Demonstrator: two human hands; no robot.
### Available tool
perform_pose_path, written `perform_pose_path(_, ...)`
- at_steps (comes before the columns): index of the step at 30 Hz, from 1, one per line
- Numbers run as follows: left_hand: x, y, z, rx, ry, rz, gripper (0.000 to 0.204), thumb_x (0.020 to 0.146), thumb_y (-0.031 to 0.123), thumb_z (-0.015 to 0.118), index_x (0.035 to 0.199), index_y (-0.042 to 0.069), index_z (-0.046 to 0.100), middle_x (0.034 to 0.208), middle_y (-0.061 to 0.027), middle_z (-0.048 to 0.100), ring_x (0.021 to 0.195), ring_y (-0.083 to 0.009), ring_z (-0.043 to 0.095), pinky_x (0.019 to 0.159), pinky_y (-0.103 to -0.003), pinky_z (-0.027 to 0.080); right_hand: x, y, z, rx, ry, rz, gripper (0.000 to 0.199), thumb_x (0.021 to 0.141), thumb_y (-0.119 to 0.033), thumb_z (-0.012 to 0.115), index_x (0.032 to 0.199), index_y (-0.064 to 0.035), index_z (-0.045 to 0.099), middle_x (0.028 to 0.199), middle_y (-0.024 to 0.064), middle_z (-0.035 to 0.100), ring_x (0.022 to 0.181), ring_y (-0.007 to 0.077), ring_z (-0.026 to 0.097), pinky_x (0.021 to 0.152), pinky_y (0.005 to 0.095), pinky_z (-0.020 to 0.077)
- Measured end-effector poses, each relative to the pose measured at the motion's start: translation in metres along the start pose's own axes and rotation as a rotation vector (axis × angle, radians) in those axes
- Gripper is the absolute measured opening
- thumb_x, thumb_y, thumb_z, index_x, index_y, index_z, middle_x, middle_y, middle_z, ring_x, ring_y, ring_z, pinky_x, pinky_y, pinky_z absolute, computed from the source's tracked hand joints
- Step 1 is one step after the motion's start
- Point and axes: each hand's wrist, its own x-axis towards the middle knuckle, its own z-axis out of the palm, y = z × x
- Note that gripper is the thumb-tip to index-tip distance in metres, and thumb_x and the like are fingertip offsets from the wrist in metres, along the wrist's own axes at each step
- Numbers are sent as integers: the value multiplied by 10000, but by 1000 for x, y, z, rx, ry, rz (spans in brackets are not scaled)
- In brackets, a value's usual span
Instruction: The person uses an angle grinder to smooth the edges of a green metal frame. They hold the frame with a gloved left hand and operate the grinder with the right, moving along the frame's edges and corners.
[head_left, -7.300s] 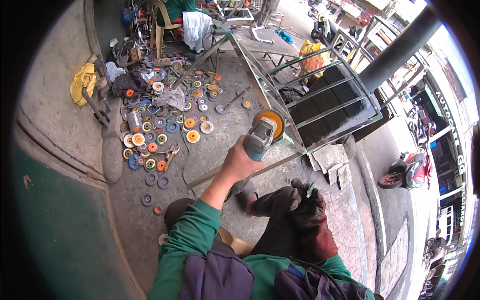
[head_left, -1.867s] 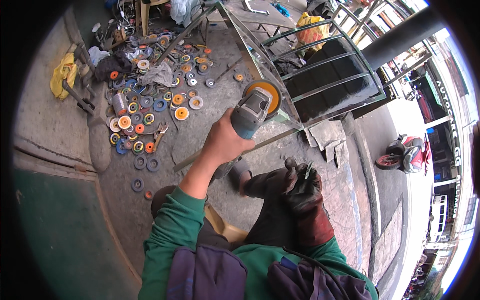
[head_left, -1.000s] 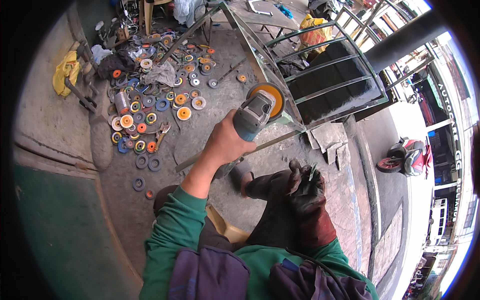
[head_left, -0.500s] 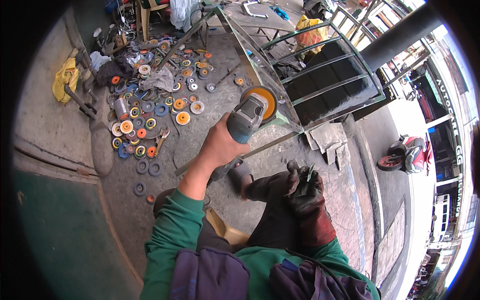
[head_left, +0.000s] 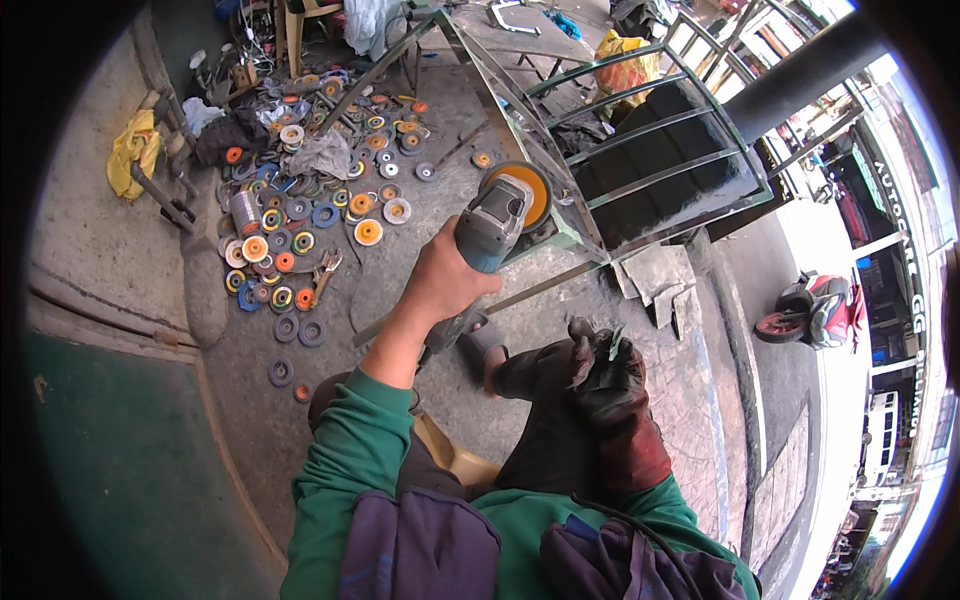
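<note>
My bare left hand (head_left: 447, 275) is wrapped round the body of an angle grinder (head_left: 492, 225). Its round orange-yellow disc (head_left: 538, 195) is at the far end, over or against a corner of the green metal frame (head_left: 600, 258); whether they touch I cannot tell. My right hand (head_left: 607, 385), in a worn dark and red work glove, rests by my right thigh, palm up with the fingers curled. A thin greyish-green bit (head_left: 615, 345) shows between its thumb and fingers, too small to name.
Many used grinding discs (head_left: 368, 232) lie heaped on the concrete floor at the left, with a brush (head_left: 325, 278). Flat grey slabs (head_left: 658, 280) lie right of the frame. A dark post (head_left: 800, 75) slants at the upper right, and a red motorcycle (head_left: 815, 312) stands beyond the kerb.
My left hand and the grinder have shifted slightly up and away from me. The gloved right hand stays in about the same place and pose.
</note>
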Motion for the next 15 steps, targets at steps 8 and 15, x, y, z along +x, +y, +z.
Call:
perform_pose_path(8, -1, -7, 0, -35, -41, 6, 661, 661, 187, 849, 1245, -10, 609, 1122, -239, 739, 1082, -395, 739, 956, -443, 573, 20, 37, 99, -1350, -106, -1069, 372, 1045, -325, 705, 1172, 22, 659, 1241, 154, 694, 1043, 217, 692, 873, 346, 588)
perform_pose_path(15, -1, -6, -1, -49, -63, -44, 701, 656, 189, 847, 1288, -7, 615, 1149, -229, 736, 1081, -370, 738, 957, -425, 574, 0, 28, 198, -1089, -563, -1174, 318, 1042, -320, 691, 1110, -11, 661, 1180, 128, 692, 948, 191, 652, 795, 332, 554)
